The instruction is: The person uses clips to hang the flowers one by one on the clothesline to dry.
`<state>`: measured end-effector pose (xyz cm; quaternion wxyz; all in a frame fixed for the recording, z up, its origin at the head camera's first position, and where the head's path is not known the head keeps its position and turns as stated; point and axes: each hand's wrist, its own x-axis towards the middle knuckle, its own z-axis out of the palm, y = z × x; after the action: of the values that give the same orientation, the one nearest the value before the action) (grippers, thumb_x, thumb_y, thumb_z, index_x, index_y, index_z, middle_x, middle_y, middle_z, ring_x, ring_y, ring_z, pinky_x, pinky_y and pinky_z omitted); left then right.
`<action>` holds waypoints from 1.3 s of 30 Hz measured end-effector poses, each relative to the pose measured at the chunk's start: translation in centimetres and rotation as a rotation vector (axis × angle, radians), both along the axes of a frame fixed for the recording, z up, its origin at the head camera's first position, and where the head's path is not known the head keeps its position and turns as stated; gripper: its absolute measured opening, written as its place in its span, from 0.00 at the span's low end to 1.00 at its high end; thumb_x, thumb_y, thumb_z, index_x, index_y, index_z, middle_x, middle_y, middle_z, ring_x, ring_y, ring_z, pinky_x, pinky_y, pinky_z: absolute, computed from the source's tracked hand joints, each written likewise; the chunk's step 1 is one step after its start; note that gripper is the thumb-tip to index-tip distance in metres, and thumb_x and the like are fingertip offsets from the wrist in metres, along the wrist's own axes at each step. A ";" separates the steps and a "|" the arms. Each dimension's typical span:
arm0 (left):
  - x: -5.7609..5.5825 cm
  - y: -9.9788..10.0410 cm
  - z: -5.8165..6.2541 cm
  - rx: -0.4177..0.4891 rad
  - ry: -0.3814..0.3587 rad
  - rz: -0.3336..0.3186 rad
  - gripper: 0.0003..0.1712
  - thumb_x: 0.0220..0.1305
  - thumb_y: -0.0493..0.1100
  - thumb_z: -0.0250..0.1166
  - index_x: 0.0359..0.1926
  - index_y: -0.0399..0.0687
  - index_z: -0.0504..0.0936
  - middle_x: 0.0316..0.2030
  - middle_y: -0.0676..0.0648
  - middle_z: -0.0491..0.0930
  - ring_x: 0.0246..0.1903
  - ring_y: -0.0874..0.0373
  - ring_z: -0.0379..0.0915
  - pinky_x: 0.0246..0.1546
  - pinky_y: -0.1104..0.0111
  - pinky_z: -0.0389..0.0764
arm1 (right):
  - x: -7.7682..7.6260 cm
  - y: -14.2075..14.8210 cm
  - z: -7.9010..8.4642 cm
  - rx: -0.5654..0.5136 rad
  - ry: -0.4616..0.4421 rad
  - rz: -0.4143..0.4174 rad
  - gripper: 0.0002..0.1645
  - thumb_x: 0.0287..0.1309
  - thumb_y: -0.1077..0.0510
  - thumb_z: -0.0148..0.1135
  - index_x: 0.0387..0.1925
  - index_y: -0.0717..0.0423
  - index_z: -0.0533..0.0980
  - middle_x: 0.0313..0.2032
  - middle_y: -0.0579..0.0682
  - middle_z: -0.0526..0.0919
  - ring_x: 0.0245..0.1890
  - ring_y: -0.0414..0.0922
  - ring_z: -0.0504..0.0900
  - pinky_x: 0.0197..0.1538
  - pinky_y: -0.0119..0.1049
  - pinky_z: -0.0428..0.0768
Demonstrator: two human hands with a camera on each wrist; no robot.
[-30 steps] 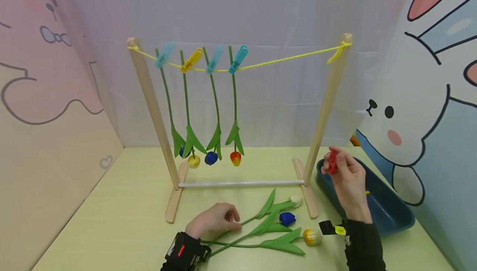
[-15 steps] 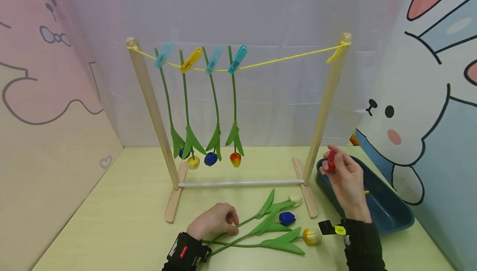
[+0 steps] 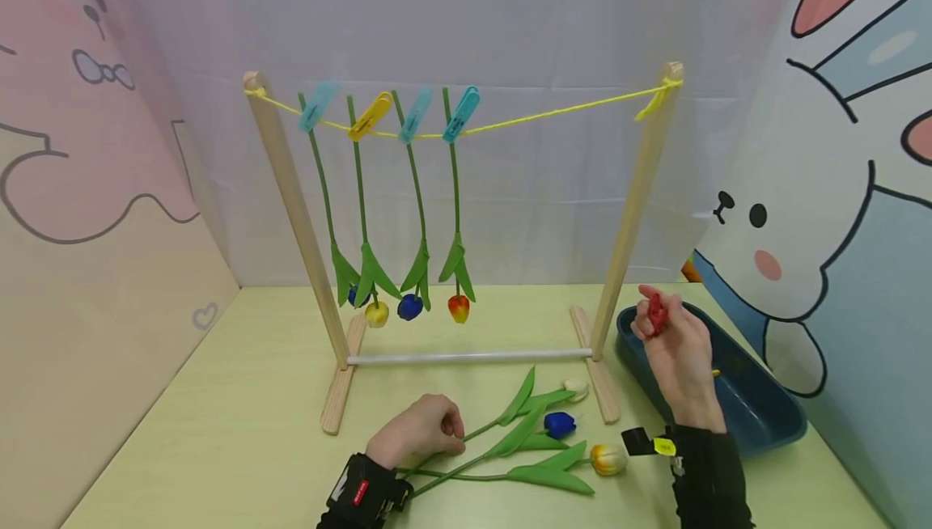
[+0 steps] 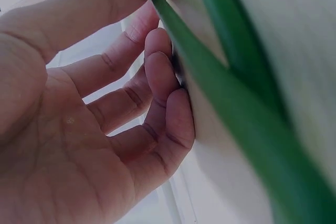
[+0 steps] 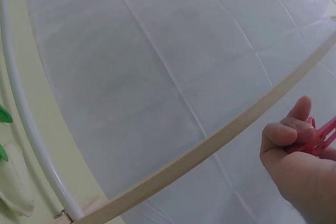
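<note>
My right hand (image 3: pixel 680 363) is raised over the blue bin's near left side and holds a red clothespin (image 3: pixel 658 315) between thumb and fingers. In the right wrist view the red clothespin (image 5: pixel 317 140) pokes out past the curled fingers. Low on the table, my left hand (image 3: pixel 422 432) pinches the stem of the white tulip (image 3: pixel 575 389). The left wrist view has this green stem (image 4: pixel 210 87) ending at the thumb and index fingertip, the other fingers curled by the tabletop. A blue tulip (image 3: pixel 559 425) and a yellow-white tulip (image 3: pixel 607 459) lie beside it, stems crossing.
A wooden frame (image 3: pixel 633 213) carries a yellow line (image 3: pixel 546 114). Several tulips hang head-down from it by blue and yellow clothespins (image 3: pixel 371 116), all on its left half. A white bar (image 3: pixel 466 357) joins the frame's feet. The dark blue bin (image 3: pixel 772 424) stands at right.
The red clothespin has turned within my right hand's fingers, from upright to more tilted. My left hand stays at the stem. The head view has shifted slightly.
</note>
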<state>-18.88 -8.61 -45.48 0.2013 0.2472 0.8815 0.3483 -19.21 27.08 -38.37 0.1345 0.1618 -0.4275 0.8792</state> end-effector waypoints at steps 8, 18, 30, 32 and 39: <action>0.2 0.0 0.0 0.016 0.029 0.001 0.06 0.57 0.36 0.73 0.27 0.46 0.83 0.24 0.55 0.78 0.23 0.65 0.68 0.27 0.73 0.70 | 0.1 0.0 0.0 0.017 0.046 0.041 0.21 0.79 0.57 0.40 0.51 0.64 0.78 0.40 0.53 0.80 0.37 0.44 0.77 0.40 0.32 0.74; 0.3 0.3 0.6 -0.032 0.063 0.025 0.06 0.60 0.37 0.71 0.29 0.46 0.81 0.24 0.55 0.76 0.24 0.65 0.65 0.25 0.74 0.67 | 0.5 -0.2 -0.1 0.171 0.053 -0.081 0.18 0.78 0.57 0.43 0.50 0.60 0.79 0.39 0.50 0.85 0.37 0.42 0.81 0.43 0.28 0.81; 0.6 0.3 1.0 -0.045 0.174 0.000 0.03 0.63 0.36 0.68 0.36 0.39 0.86 0.28 0.51 0.80 0.27 0.64 0.66 0.29 0.72 0.69 | 0.6 -0.3 0.1 0.167 0.159 -0.092 0.18 0.78 0.59 0.42 0.49 0.63 0.78 0.37 0.50 0.85 0.37 0.43 0.82 0.43 0.29 0.80; 0.6 0.3 0.9 -0.057 0.219 -0.002 0.03 0.63 0.35 0.68 0.35 0.39 0.87 0.29 0.50 0.82 0.27 0.65 0.67 0.29 0.72 0.70 | 0.6 -0.3 0.1 0.155 0.159 -0.094 0.18 0.78 0.59 0.42 0.48 0.63 0.79 0.38 0.50 0.85 0.37 0.43 0.81 0.43 0.29 0.79; 0.7 0.7 1.0 -0.100 0.380 0.045 0.06 0.62 0.33 0.67 0.28 0.42 0.86 0.27 0.51 0.84 0.26 0.67 0.70 0.29 0.73 0.72 | 0.7 -0.4 0.3 0.137 0.146 -0.084 0.19 0.78 0.59 0.43 0.46 0.62 0.81 0.40 0.50 0.84 0.38 0.44 0.79 0.44 0.30 0.78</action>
<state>-18.17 -7.92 -44.51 0.0355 0.2786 0.9251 0.2556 -18.54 26.71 -38.03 0.1906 0.2162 -0.4822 0.8273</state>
